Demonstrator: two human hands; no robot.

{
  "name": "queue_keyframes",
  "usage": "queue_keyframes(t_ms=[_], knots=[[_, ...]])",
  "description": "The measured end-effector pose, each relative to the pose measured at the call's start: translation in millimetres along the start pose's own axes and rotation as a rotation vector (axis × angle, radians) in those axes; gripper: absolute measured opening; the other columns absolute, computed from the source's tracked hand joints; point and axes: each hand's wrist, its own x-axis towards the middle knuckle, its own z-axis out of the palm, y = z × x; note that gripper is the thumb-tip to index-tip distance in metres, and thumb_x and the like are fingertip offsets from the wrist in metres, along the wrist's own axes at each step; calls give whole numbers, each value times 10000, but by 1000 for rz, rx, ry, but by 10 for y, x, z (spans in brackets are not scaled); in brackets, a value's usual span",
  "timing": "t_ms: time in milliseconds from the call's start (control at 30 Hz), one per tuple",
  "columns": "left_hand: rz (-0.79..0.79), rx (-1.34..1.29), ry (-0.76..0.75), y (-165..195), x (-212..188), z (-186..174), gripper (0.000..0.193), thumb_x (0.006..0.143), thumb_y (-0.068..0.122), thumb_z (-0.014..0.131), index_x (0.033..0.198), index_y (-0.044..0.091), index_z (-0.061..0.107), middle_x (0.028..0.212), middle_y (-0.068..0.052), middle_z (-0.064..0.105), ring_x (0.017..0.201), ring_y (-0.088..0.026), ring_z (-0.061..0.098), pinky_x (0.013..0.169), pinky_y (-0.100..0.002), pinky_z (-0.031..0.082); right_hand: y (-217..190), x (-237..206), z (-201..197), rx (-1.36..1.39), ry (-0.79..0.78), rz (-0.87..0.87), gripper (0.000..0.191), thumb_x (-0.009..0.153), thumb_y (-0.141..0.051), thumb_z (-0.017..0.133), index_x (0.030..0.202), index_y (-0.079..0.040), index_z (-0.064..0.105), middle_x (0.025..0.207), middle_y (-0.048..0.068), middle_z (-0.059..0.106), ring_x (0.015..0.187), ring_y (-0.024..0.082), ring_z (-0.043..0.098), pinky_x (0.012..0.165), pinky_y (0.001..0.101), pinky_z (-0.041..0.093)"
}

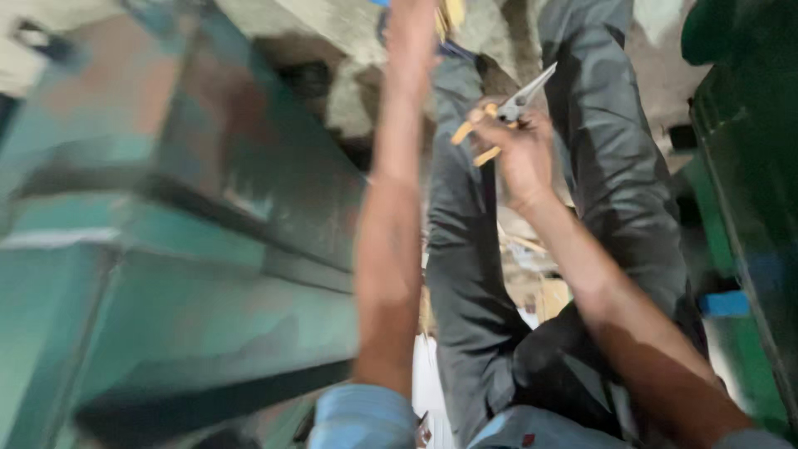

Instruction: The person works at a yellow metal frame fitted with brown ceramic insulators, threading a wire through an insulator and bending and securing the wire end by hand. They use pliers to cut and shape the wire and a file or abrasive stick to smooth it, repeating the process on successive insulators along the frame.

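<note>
My right hand [519, 154] is closed around a pair of pliers [511, 108] with yellow-orange handles and grey metal jaws that point up and to the right. My left arm stretches straight ahead, and my left hand [411, 29] reaches the top edge of the view, where its fingers are cut off. Whether that hand grips anything cannot be seen. Below both arms lie my legs in dark grey trousers [465, 274]. The picture is blurred by motion.
A large green-painted metal machine body [166, 233] with worn, rusty patches fills the left side. Another green metal surface [748, 166] stands at the right edge, with a blue piece [725, 303] beside it. Rough pale ground [349, 50] lies beyond.
</note>
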Motion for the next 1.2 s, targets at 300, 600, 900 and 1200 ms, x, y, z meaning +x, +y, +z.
queue_keyframes(t_ms=[300, 600, 900, 1200], knots=[[-322, -520, 97, 1425, -3111, -1035, 284, 1032, 291, 648, 989, 11, 650, 697, -33, 654, 580, -127, 625, 532, -303, 499, -547, -1814, -87, -341, -146, -69, 150, 970, -77, 713, 1107, -23, 686, 964, 34, 690, 867, 142, 646, 780, 310, 504], [106, -593, 0, 2434, -5300, -1462, 233, 1013, 267, 651, 1079, 46, 683, 814, -35, 716, 704, -128, 678, 634, -342, 576, -644, -3935, -465, -241, -661, 94, 218, 980, -146, 706, 1110, 19, 647, 971, 98, 710, 810, 234, 710, 717, 409, 599], [504, -274, 679, 3171, -7196, -2163, 299, 926, 201, 702, 1203, 87, 686, 1015, -168, 745, 957, -382, 714, 793, -467, 556, -1124, -4954, -196, -568, -1147, -116, 323, 889, -95, 766, 1178, -20, 643, 1030, 85, 685, 936, 261, 672, 869, 446, 568], [537, -146, 1447, 1719, -9435, -3292, 382, 1007, 276, 758, 1294, 60, 629, 1246, -126, 722, 1086, -289, 754, 937, -366, 619, -1283, -5210, -488, -727, -1053, -275, 192, 995, -161, 751, 1144, -83, 659, 958, 114, 676, 909, 286, 613, 962, 535, 503]])
